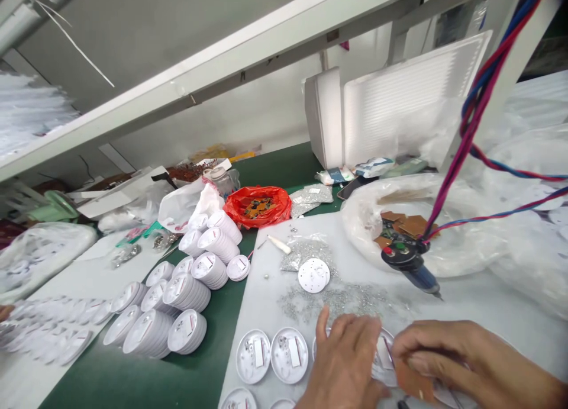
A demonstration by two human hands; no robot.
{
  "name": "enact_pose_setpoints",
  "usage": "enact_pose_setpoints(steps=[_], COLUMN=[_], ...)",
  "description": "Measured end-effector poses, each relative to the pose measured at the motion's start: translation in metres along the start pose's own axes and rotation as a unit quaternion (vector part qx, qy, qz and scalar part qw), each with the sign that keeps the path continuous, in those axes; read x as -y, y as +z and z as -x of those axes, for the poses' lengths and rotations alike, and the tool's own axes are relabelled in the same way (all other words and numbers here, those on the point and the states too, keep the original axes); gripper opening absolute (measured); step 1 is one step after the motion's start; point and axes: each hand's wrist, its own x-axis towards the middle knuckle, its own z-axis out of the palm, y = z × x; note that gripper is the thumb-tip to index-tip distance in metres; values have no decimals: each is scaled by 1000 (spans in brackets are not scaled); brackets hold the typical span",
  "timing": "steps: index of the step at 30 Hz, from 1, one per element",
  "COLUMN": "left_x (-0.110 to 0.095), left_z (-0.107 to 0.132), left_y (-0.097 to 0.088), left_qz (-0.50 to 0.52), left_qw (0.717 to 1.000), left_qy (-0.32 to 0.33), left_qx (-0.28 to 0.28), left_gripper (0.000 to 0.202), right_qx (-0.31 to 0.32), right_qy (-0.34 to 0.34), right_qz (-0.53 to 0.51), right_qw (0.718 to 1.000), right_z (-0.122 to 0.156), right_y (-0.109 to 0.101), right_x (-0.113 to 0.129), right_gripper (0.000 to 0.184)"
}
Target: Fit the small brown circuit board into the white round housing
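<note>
White matting (260, 302) covered the near right, and a clear bag (360, 243) of brown boards (413, 226) sat at its far right, perhaps for easy reach. My left hand (348, 358), little finger spread, overlapped the white dishes (289, 356); I couldn't tell whether it gripped anything. My right hand (448, 350) pinched a brown board (412, 380), near right, likely to steady it. Tiny metal bits (328, 302) lay beyond.

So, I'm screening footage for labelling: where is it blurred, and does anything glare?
Head view: left hand smeared at the fingertips, far-left white cups streaky, perforated disc clearer; also head view: pale highlights on the large plastic bag.
</note>
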Motion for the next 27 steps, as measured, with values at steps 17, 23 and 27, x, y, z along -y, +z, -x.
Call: enact_pose_setpoints(steps=[17,23,27], left_x=[22,13,2], left_z=[24,16,5], left_y=[53,-1,-11], left_qz=[-64,-37,11], left_qw=[977,997,999], left_qy=[36,31,19], left_qx=[-198,-56,-45], left_gripper=[55,81,79], right_qx=[-123,-51,-38], right_qy=[-43,-67,-38], right_qz=[17,74,101], right_qw=[991,994,993], right_z=[-2,-10,-17], right_y=[16,4,12], right_x=[-4,9,11], right_gripper=[36,28,32])
